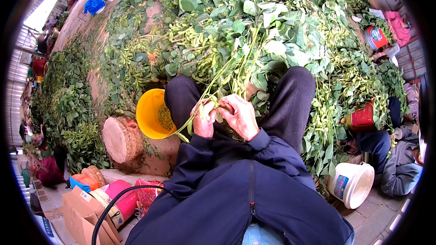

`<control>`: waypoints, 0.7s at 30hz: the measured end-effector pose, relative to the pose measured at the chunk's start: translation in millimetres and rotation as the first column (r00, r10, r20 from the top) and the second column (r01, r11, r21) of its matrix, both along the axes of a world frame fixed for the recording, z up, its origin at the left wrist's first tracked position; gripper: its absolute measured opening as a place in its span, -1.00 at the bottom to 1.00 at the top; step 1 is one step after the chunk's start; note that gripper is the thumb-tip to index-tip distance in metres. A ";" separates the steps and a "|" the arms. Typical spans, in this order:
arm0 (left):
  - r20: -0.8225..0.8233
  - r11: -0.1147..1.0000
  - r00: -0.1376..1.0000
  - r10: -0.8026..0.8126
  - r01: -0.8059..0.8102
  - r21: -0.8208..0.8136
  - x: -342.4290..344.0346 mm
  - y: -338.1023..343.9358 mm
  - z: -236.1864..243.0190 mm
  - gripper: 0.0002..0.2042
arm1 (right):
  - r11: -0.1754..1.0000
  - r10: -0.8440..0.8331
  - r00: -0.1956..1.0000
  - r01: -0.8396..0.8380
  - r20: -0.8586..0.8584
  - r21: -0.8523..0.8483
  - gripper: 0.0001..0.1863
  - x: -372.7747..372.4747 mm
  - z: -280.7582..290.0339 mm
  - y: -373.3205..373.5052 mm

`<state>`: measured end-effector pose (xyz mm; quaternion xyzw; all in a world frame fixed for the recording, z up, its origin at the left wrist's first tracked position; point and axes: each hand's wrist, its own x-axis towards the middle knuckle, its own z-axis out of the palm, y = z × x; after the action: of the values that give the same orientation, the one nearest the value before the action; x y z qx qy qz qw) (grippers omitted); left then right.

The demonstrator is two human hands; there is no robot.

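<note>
Both my hands are close together between my knees, working on a green bean plant stalk (231, 63) with pods and leaves. My left hand (204, 120) is closed round its lower stem, whose end pokes out below the palm. My right hand (240, 117) has its thumb and fingers pinched together on what looks like a green pod of the same plant; the fingers partly hide it. Beside my left knee a yellow bucket (146, 113) leans with its mouth toward me, with picked green pods (165, 117) inside.
A large heap of bean plants (204, 31) spreads in front. Left of me stand a round woven stool (121, 139) and a cardboard box (84, 215). At right are a white lidded bucket (352, 183), a red bucket (362, 117) and a seated person (399, 168). A black cable (111, 204) crosses lower left.
</note>
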<state>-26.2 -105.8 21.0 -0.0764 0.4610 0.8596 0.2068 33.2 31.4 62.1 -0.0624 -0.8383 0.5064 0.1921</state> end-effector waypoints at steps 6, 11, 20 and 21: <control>-0.001 1.000 1.000 0.029 -0.029 -0.011 3.2 4.1 2.0 -0.87 | 0.997 -0.034 0.999 0.035 -0.018 0.075 -0.76 2.3 -1.5 -2.7; -0.070 0.996 0.997 -0.011 0.004 -0.089 6.7 5.6 -1.5 -0.88 | 0.994 -0.043 0.999 0.044 -0.018 0.099 -0.77 2.5 -1.7 -1.8; 0.021 0.990 0.995 -0.099 0.096 0.107 6.0 1.2 5.1 -0.82 | 0.994 0.018 0.999 -0.013 0.045 -0.112 -0.82 5.5 6.0 0.6; 0.024 0.989 0.995 -0.098 0.094 0.117 6.3 1.9 8.0 -0.82 | 0.994 0.025 0.999 -0.021 0.038 -0.107 -0.84 5.4 6.0 0.6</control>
<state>-19.8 -103.9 29.0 -0.0550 0.4106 0.8726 0.2588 38.6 32.0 68.1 -0.0728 -0.8143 0.5515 0.1659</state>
